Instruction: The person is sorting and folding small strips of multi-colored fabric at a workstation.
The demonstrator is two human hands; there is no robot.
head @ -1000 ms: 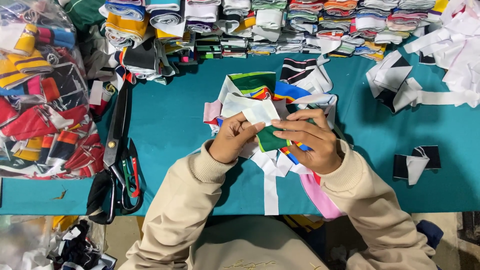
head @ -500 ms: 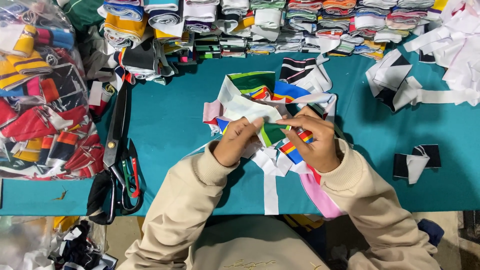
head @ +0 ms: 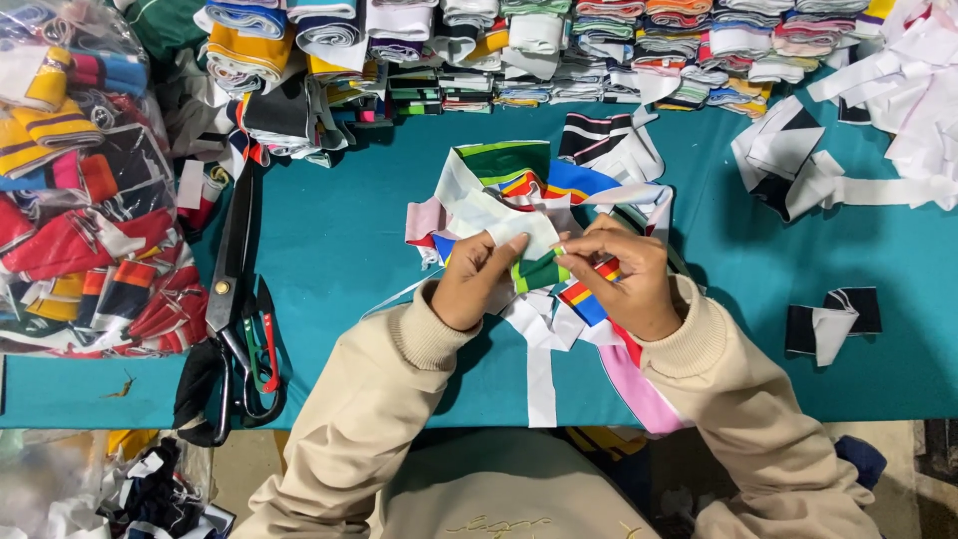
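Two hands: both are pinching one piece at the middle of the teal table [head: 349, 250].
Piece in hand: white-and-green knit strip [head: 519, 235], lying atop the loose pile of striped scraps [head: 559, 190] just beyond the wrists.
Left hand [head: 477, 284]: thumb and fingers are closing narrowly on the strip's white edge.
Right hand [head: 624, 279]: fingertips are nipping the same strip at its green end, holding it taut against the left.
Doing it well (judgement): keeping the pinch near the edges and the strip flat should stop it twisting; lifting it free of the scraps beneath would keep neighbours from dragging along.
Near left: black-handled shears [head: 235, 299] are lying open-side down, well apart from the hands.
Far edge: folded striped collars [head: 599, 40] are sitting in stacked rows.
Packages: clear plastic bag [head: 70, 170] at the left edge, bulging, is holding red, yellow and black knits; printing too small to tell.
Right: black-and-white folded piece [head: 833, 324] is lying alone; white strips [head: 878, 130] are heaping at the corner.
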